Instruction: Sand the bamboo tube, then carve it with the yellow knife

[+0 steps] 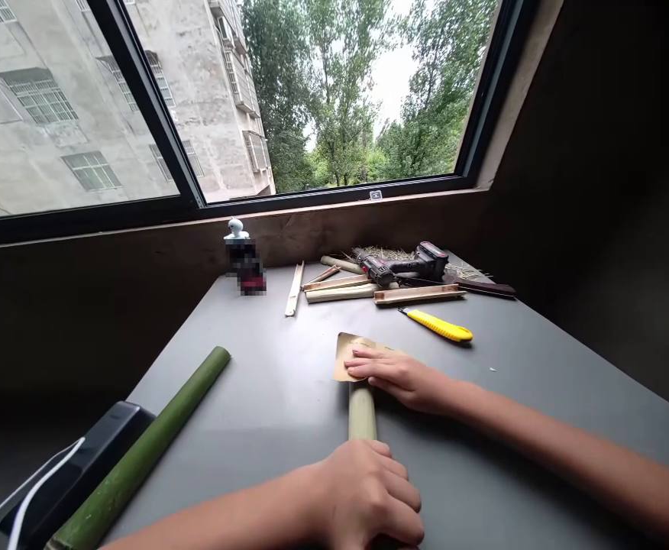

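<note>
Left hand (372,496) wraps knuckles-up around the pale tube (362,412), forearm low from the left; right hand (396,376) lies flat, fingers outstretched, on a tan sheet (343,360) over the tube's far end, mid-tabletop (277,405), forearm slanting from the right!

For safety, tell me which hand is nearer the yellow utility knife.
Right: the right hand, on the sandpaper, lies nearside and left of the utility knife; the left hand grips the pale bamboo, farther from it.
</note>
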The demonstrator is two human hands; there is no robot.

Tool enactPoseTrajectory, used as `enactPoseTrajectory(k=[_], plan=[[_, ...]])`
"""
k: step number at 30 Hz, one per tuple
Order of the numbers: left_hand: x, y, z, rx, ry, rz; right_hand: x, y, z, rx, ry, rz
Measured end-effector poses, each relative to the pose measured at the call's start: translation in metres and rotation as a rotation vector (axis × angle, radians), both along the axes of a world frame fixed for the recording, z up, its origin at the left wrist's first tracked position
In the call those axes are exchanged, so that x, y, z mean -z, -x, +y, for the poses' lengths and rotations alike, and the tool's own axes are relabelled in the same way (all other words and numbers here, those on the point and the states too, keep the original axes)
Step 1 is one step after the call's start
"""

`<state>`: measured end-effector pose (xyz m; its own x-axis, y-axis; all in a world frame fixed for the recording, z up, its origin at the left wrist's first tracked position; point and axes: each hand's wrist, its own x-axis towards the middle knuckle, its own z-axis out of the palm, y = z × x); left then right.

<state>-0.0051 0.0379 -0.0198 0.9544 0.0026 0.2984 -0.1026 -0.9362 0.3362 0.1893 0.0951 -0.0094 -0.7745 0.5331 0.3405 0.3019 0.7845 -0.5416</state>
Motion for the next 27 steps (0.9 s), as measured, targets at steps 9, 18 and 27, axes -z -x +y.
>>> enactPoseTrajectory(k=[9, 18, 27], plan=[[0.014, 0.001, 0.006, 0.042, -0.038, 0.003, -0.002, 0.002, 0.003, -0.047, 0.012, 0.021], [0.036, 0.002, 0.013, 0.119, -0.074, 0.094, -0.003, 0.009, -0.009, -0.113, -0.014, 0.07], [0.046, 0.006, 0.018, 0.116, -0.104, 0.183, -0.002, 0.009, -0.008, -0.101, -0.043, 0.087]])
